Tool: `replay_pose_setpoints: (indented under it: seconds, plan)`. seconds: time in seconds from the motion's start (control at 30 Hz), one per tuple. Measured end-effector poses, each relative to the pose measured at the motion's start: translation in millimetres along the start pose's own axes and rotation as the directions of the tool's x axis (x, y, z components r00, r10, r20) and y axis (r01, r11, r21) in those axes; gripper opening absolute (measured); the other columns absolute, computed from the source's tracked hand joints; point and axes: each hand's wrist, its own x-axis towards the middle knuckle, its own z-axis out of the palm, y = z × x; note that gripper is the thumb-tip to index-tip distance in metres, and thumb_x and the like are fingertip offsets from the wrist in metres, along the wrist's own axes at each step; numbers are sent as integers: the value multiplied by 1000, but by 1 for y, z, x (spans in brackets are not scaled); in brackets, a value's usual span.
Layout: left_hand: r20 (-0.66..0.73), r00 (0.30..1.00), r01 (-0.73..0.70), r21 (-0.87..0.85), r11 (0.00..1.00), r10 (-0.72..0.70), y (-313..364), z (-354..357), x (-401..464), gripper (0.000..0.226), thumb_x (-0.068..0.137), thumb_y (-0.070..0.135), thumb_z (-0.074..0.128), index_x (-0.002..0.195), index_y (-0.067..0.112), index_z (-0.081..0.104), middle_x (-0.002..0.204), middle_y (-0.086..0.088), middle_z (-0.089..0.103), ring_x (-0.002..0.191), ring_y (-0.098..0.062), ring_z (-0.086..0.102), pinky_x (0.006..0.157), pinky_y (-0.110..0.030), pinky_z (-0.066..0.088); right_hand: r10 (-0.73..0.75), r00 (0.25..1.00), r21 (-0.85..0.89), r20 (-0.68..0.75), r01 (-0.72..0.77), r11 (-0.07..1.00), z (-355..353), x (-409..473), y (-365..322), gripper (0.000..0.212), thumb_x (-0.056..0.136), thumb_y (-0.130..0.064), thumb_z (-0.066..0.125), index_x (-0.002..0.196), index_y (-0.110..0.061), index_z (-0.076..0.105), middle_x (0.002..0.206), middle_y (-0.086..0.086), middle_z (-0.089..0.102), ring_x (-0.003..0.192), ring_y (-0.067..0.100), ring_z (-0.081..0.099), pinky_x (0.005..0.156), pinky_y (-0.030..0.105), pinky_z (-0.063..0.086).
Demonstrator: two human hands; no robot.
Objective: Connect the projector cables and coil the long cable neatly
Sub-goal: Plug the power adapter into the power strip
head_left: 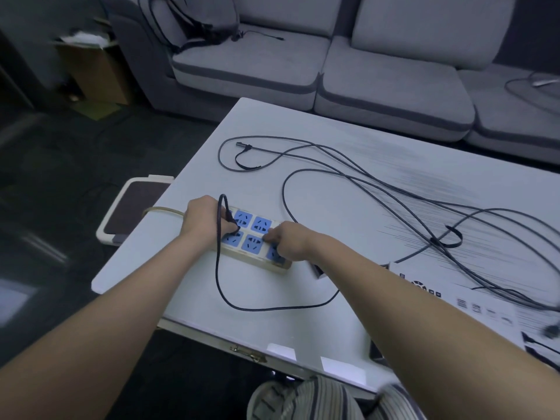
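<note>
- White counter [303, 140]: pale, smooth top with its near left corner by the floor; carries every item below.
- Power strip [256, 237]: cream body with blue socket faces in two rows, lying at an angle near the counter's left edge; a cream cord [163, 210] leaves its left end and drops over the edge.
- Left hand [206, 221]: at the strip's left end, fingers curled round a black plug [233, 227] and pressing it against a socket; whether the plug is fully seated cannot be told.
- Short black cable [221, 280]: rises in a small arch over the left hand, runs down past the wrist, loops on the counter in front of the strip and passes under the right forearm.
- Right hand [291, 245]: rests on the strip's right end, fingers bent and pressing down on the body; holds nothing else.
- Long cable [378, 189]: dark and thin, sprawled uncoiled in wide loops across the middle and right of the counter; one end with a small connector [242, 145] lies at the far left of the loops; a black strap [453, 237] wraps it further right.
- Projector [454, 301]: white, flat casing at the counter's right near edge, control buttons on top, partly hidden by the right forearm.
- Grey sofa [363, 71]: beyond the counter, with a backpack [194, 19] on its left seat.
- Cardboard box [91, 65]: on the floor at far left.
</note>
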Motion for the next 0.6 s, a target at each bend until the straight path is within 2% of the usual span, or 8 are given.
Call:
replay_pose_setpoints:
  seconds: [0.13,0.23,0.33,0.4,0.5,0.6]
  plan:
    - [38,999,28,69,997,-31,6,2,3,19,68,25,81,72,10,70,66,-5,63,63,-21,58,48,-22,37,4,1000,10,1,-4,1000,-1,0,0,54,92,-1,37,142,-20,43,144,7,40,127,27,42,98,27,35]
    - [27,999,21,160,987,-26,10,6,3,29,68,20,77,56,11,53,56,-3,50,53,-18,48,41,-21,31,13,1000,37,2,-13,999,-1,0,2,53,93,-1,36,141,-20,44,144,7,41,127,27,42,96,26,35]
    - [22,999,23,211,977,-28,15,7,4,31,69,14,72,57,12,44,57,-3,46,54,-20,47,41,-22,32,19,1000,69,0,-19,997,-2,1,3,52,93,0,36,140,-20,45,143,7,42,126,27,43,94,25,35]
    - [16,1000,22,226,974,-26,17,8,3,30,70,10,69,57,11,42,58,-4,46,60,-23,55,45,-22,36,19,1000,72,0,-19,997,-2,1,3,53,92,0,36,140,-20,45,143,7,42,126,27,44,94,26,35]
    - [-4,1000,16,220,975,-15,17,12,2,32,70,3,66,54,10,39,69,-12,57,78,-32,65,54,-27,41,11,1000,59,3,-11,998,-1,2,2,52,92,-1,37,140,-20,45,142,7,43,126,27,44,95,26,36]
    - [-17,1000,26,203,979,-23,17,15,2,33,72,1,64,54,9,38,82,-17,64,79,-33,65,56,-28,42,11,1000,39,14,-11,999,-2,2,1,51,92,-2,38,139,-20,46,141,8,43,125,27,44,91,26,36]
